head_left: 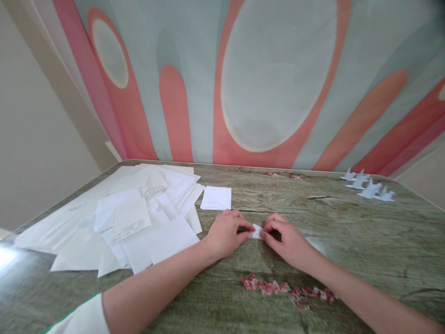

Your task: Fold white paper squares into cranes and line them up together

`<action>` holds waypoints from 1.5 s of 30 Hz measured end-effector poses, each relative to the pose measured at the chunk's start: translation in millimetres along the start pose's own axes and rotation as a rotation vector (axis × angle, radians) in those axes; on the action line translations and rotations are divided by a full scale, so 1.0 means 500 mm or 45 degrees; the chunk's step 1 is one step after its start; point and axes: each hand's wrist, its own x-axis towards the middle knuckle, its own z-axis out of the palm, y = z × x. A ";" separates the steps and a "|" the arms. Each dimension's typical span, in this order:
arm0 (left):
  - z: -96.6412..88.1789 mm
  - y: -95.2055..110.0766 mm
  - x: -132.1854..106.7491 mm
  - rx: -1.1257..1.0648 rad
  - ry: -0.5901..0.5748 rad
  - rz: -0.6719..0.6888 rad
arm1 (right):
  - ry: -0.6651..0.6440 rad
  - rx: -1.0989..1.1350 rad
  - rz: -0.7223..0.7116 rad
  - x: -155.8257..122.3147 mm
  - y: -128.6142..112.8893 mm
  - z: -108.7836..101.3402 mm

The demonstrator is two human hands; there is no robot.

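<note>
A small piece of folded white paper (256,231) is held between my two hands, just above or on the wood-patterned table (278,297). My left hand (227,232) pinches its left end between thumb and fingers. At its right end, my right hand (283,239) grips it with thumb and fingertips. The fingers cover both ends, so its full shape is hidden. Behind my left hand lies a small stack of square white paper (216,198).
A wide, messy pile of white paper sheets (170,241), some with writing, spreads over the left side. Several folded paper cranes (370,189) stand at the far right. A patterned red and grey wall covering (201,93) rises behind the table's back edge.
</note>
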 end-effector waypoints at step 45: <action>-0.004 0.071 -0.049 0.727 -0.194 0.314 | 0.060 -0.112 -0.034 0.001 -0.005 0.015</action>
